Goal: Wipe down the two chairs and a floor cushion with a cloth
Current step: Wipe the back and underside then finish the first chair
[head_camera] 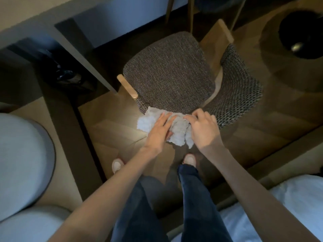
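Centre: grey woven-fabric chair with wooden arms [167, 72], a crumpled white cloth [179, 132] draped over the near rim of its backrest, left hand [157, 131] flat on the cloth's left part, right hand [203, 129] curled on its right. Behind and left, a black plastic bag [67, 75] under a pale desk [35, 20]; near left, a round pale floor cushion [21, 154]; near right, a white bed [288, 206]; behind and right, a round black bin [302, 35]
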Tool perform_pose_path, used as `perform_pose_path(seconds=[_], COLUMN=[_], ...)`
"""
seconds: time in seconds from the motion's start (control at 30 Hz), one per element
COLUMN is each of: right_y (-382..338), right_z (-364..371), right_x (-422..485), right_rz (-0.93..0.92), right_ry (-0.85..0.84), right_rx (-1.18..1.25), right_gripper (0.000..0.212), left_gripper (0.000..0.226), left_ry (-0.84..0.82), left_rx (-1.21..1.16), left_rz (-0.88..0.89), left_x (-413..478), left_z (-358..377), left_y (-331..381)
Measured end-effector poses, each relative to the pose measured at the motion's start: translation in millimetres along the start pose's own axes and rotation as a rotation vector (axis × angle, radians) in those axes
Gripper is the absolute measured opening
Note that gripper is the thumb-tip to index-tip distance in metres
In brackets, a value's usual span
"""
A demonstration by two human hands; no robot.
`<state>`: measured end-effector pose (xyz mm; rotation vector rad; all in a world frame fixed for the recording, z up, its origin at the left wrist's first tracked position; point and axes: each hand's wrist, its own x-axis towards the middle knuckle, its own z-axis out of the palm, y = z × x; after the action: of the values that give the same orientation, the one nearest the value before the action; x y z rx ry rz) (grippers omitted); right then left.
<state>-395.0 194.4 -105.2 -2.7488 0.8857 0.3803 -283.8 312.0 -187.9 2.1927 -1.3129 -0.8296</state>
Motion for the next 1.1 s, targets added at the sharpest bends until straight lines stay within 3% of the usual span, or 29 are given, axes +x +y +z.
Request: perform_pose_path(seconds=[0.13,0.23,0.43,0.57,0.7,0.8,0.9,1.1], right_y=[42,76,122,137,143,147,156,205], right_z=[-20,-34,-50,-55,-56,-54,-50,-44], right_x=[-10,-15,-19,-14,-8,-12,-10,12], right_rz=[-0.089,-0.091,-0.03,0.028,-0.013,-0.019,-0.01,0.002], right_ry=[0.012,0.027,0.085,0.107,0.077,0.173,0.265,0.293], right_rx=[0.051,0.079,0.154,0.256,0.218,0.264,0.328,0.392], right_gripper=[0.046,0.045,0.038,0.029,0.027,0.024,0.023,0.028], left_gripper=[0.061,0.055,0.056,0.067,0.075,0.084,0.084,0.078], left_ry=[0.026,0.054,0.145,0.245,0.274,0.281,0.286,0.271], left_rx=[-0.15,0.01,0.309,0.585,0.711,0.788,0.789,0.72], left_rz=[-0.125,-0.034,-0.06,-0.041,-0.069,-0.043,-0.043,-0.1], left_x=[-6,-7,4,24,29,33,43,78], left_z=[5,9,19,31,41,46,41,49], left_y=[43,72,127,148,150,152,164,208])
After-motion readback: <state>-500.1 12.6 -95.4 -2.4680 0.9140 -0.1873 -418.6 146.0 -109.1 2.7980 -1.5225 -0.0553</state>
